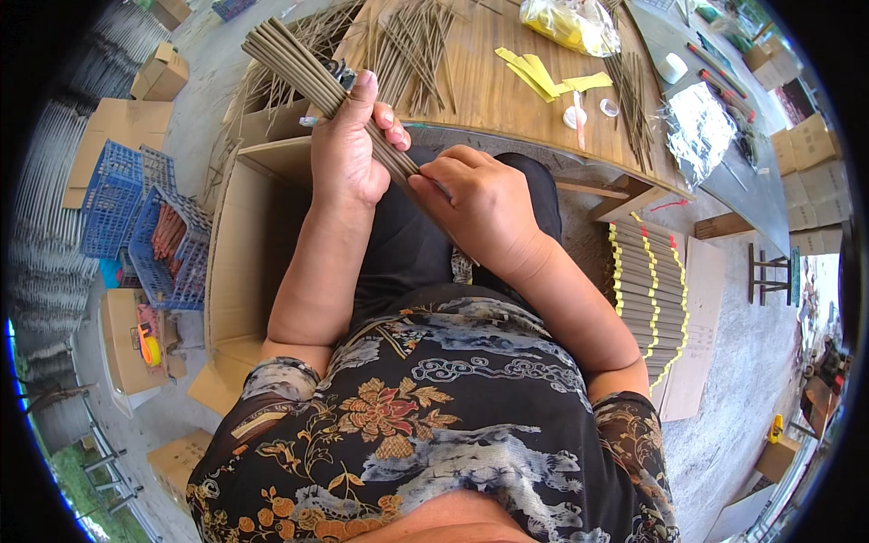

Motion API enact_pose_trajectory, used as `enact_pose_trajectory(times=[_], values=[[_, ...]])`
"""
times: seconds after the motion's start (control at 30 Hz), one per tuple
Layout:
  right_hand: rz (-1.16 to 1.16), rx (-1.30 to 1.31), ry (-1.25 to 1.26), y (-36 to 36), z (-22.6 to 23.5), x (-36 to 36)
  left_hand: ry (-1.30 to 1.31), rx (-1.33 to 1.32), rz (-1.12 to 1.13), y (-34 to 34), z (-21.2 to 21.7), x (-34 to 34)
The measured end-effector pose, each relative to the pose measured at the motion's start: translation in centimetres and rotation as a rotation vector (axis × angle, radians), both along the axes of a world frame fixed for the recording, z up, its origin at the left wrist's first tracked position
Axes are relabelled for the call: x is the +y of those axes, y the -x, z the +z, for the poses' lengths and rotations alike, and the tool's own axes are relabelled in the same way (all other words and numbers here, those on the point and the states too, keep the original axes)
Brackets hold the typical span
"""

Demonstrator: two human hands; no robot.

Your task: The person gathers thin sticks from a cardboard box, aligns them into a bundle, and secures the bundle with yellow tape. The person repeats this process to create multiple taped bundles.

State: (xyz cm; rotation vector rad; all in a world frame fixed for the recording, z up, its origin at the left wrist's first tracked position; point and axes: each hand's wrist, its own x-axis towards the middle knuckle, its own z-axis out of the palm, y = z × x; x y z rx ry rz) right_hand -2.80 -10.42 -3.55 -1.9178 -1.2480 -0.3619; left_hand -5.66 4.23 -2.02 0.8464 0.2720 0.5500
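Note:
A bundle of thin brown incense sticks (291, 65) slants from the upper left down toward my lap. My left hand (348, 149) is closed around its upper part, thumb pointing up along the sticks. Farther down, my right hand (484, 206) wraps round the lower part, and its palm hides some of the sticks. A dark object at the bundle behind my left thumb is too small to make out. Just beyond my hands, loose sticks (407, 59) lie in piles on the wooden table (489, 109).
Yellow paper strips (529, 72), a plastic bag (572, 27) and crumpled foil (701, 127) lie on the tables. Bound stick bundles (647, 294) are stacked on the floor at right. To the left stand an open cardboard box (226, 262) and blue crates (113, 199).

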Motion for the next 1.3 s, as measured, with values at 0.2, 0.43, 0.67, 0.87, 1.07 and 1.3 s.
enact_pose_trajectory(times=[0.2, 0.43, 0.67, 0.87, 1.07, 1.3], values=[[-0.101, -0.128, 0.064, 0.5, 0.2, 0.5, 0.039, 0.008, 0.004, -0.2, -0.5, 0.3], [0.028, 0.274, 0.168, 0.0, 0.4, 0.7, 0.1, 0.028, -0.03, -0.1, -1.3, 1.1], [0.212, 0.589, 0.399, -1.5, 1.6, -1.7, 0.252, -0.026, -0.009, -0.1, -1.8, 7.5], [0.256, 0.784, 0.49, -2.7, 2.0, -5.1, 0.344, -0.089, 0.036, 0.3, -3.4, 12.9], [0.057, 1.175, 0.291, -7.7, 0.7, -4.0, 0.383, -0.156, -0.028, -0.5, -4.3, 13.8], [-0.005, 1.153, 0.179, -19.3, -6.7, 7.0, 0.289, -0.104, -0.082, -1.5, -4.3, 12.6]])
